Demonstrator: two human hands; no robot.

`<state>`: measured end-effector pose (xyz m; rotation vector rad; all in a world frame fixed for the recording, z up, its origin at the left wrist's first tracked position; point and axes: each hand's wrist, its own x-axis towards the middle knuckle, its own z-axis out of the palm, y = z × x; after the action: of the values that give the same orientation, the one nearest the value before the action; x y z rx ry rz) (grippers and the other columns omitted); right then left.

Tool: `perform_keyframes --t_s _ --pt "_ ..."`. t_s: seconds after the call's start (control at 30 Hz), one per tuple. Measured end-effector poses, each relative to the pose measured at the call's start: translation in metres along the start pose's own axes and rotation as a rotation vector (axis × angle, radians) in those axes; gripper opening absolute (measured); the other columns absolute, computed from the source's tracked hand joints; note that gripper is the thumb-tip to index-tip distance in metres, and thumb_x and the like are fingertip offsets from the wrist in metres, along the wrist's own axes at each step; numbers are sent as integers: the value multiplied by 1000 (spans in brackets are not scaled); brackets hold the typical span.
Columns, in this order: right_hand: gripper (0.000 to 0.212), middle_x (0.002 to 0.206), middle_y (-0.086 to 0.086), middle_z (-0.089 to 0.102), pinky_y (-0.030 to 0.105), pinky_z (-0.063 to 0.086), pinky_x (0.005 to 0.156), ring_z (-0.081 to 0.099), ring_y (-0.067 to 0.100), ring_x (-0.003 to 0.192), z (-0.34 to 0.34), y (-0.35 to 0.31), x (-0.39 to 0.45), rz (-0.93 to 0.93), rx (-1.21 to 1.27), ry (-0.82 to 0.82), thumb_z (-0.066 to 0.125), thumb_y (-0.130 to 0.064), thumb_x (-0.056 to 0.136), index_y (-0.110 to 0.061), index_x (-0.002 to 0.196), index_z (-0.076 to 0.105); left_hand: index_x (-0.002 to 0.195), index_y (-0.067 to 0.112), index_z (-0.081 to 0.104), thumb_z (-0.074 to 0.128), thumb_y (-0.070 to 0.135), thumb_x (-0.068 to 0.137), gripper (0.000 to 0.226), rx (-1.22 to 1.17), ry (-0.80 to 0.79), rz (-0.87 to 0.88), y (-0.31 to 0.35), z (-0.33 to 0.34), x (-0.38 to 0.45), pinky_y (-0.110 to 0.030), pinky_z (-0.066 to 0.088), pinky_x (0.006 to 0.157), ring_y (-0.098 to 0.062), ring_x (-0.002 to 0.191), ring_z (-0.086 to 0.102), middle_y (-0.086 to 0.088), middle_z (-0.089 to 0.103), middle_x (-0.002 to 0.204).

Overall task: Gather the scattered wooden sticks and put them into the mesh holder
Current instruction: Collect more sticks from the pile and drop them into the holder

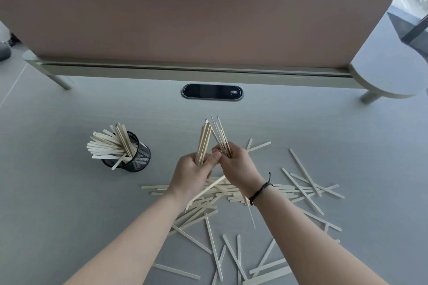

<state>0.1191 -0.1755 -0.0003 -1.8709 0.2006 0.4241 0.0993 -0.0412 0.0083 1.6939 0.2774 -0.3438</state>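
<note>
A black mesh holder (139, 157) stands on the grey desk at the left, with several pale wooden sticks (108, 146) leaning out of it. My left hand (192, 173) grips an upright bundle of sticks (205, 136). Right beside it, fingers touching, my right hand (238, 166) holds a second, thinner bundle (221, 134) that fans upward. Both hands hover above a loose pile of sticks (289, 190) that spreads across the desk below and to the right, partly hidden by my forearms.
A tan divider panel (185, 25) runs along the desk's far edge. A black oval cable port (212, 91) sits in the desk behind the hands. A round side table (393, 71) is at the far right. A black cord bracelet (261, 190) circles my right wrist.
</note>
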Motion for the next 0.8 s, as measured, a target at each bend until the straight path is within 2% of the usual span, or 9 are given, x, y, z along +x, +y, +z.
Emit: perform_keyframes --t_s 0.1,0.2,0.3,0.4,0.5,0.53,0.63,0.7,0.8 --pt "38 52 0 43 33 33 51 36 13 47 2 -3 -4 22 194 29 59 -25 93 1 66 52 64 -4 55 69 56 81 64 -5 21 15 3 -1 -1 -25 31 44 -19 44 33 -11 39 54" --pt "57 53 11 34 35 27 48 30 19 45 1 -9 -6 35 360 105 61 -39 94 4 63 40 52 7 36 67 52 82 62 -50 109 47 5 -3 -1 -32 28 49 -20 44 28 -6 31 47" --pt "64 53 11 33 30 26 44 27 18 43 2 -11 -9 -35 424 134 60 -40 95 10 64 35 45 22 33 66 36 90 58 -170 212 59 10 -3 -1 -27 25 49 -17 37 25 4 29 40" --pt "65 48 8 30 30 24 44 26 17 42 8 -13 -14 -99 464 154 61 -50 91 -5 53 33 44 11 37 55 34 100 63 -121 316 148 13 -1 -4 -26 31 45 -19 38 35 -3 37 40" --pt "70 49 15 23 38 20 44 21 24 46 15 -13 -24 -196 393 216 61 -66 82 -11 53 29 53 -3 45 48 40 101 64 -11 364 240 8 0 -8 -21 40 49 -15 44 47 -6 48 46" --pt "70 49 14 23 37 20 45 21 24 47 18 -13 -30 -233 335 238 61 -65 82 -11 52 29 54 -1 48 49 43 100 64 18 364 255 3 0 -8 -19 41 52 -12 47 50 -3 51 48" --pt "57 41 -9 26 23 20 45 23 6 44 27 -2 -43 -276 190 289 70 -41 87 -25 43 38 58 5 53 51 57 92 62 74 347 249 -15 -1 -10 -23 45 56 -10 52 54 0 56 52" --pt "53 40 -11 30 22 20 45 25 5 43 36 13 -46 -248 133 297 73 -35 86 -28 44 42 63 2 55 55 60 91 64 66 328 224 -26 -1 -11 -33 47 58 -16 56 54 -12 59 58" --pt "60 48 -8 25 29 20 45 21 8 49 46 35 -43 -181 35 327 64 -58 83 -17 55 30 66 0 57 57 63 88 66 111 339 174 -40 0 -13 -42 46 61 -36 64 58 -21 62 65"
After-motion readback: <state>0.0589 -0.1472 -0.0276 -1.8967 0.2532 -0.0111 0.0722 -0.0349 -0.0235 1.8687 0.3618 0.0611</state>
